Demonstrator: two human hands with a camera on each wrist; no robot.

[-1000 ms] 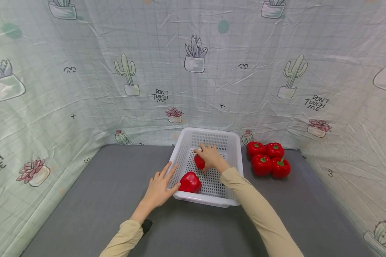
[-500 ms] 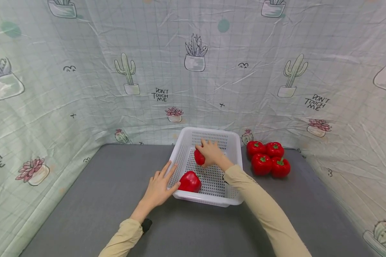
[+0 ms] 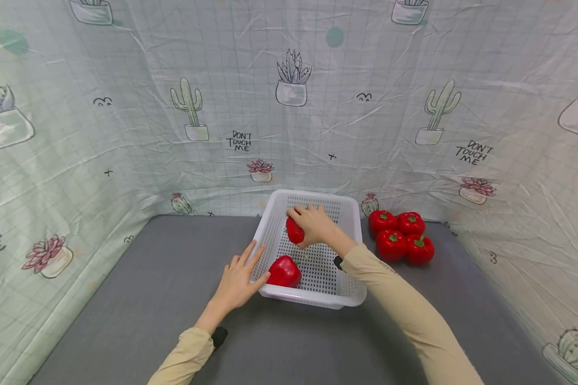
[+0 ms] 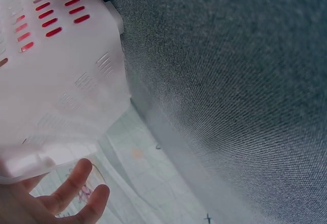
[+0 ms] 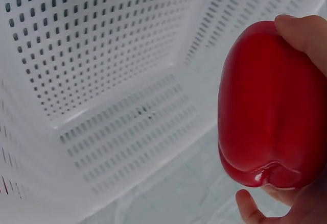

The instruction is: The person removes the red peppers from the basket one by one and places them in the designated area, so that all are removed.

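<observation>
A white perforated plastic basket [image 3: 318, 300] stands on the grey table. My right hand [image 3: 315, 224] grips a red bell pepper [image 3: 295, 230] over the far part of the basket. In the right wrist view this bell pepper [image 5: 271, 106] hangs above the basket floor, its lobed end showing. Another red bell pepper [image 3: 284, 271] lies in the basket's near left corner. My left hand [image 3: 236, 280] rests on the left rim with straight, spread fingers and its thumb over the near left corner. In the left wrist view, fingers [image 4: 71, 185] of that hand show beside the basket wall.
Several red bell peppers [image 3: 392, 246] sit in a cluster on the table to the right of the basket. A curtain [image 3: 221, 107] printed with cacti closes off the back and both sides.
My right hand has raised the bell pepper and shifted slightly toward the back of the basket, lately a little left. The left hand, basket and other peppers stay in place.
</observation>
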